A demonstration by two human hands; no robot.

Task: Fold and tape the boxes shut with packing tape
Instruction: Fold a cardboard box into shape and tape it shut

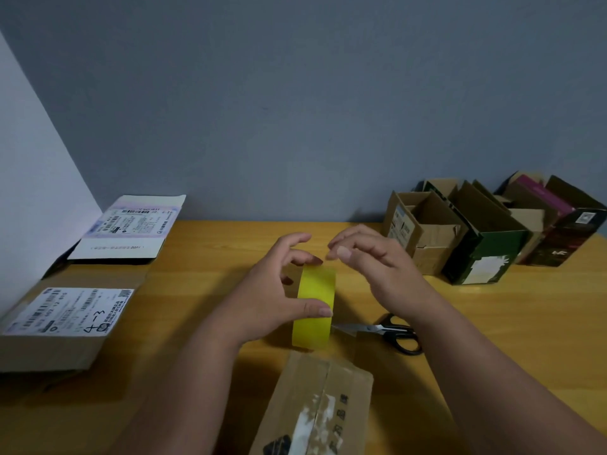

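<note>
Tape roll [314, 307], yellow, stands on edge above the table [492, 323], gripped by the left hand [272, 290]: thumb across the near side, fingers curled over the top and far side. Right hand [368, 257] hovers just right of the roll's top, fingertips pinched together near the tape's upper edge; cannot tell if it has the tape end. Brown box [315, 405] with flaps folded down lies just below both hands, old clear tape residue along its seam. Scissors [387, 331], black handles, lie on the table under the right wrist, blades pointing toward the roll. Left of the left hand, well apart: 2 flat cardboard boxes with shipping labels [65, 313]. Far right beyond the right hand: cluster of open boxes [476, 231], brown, dark green and dark ones, against the wall.
</note>
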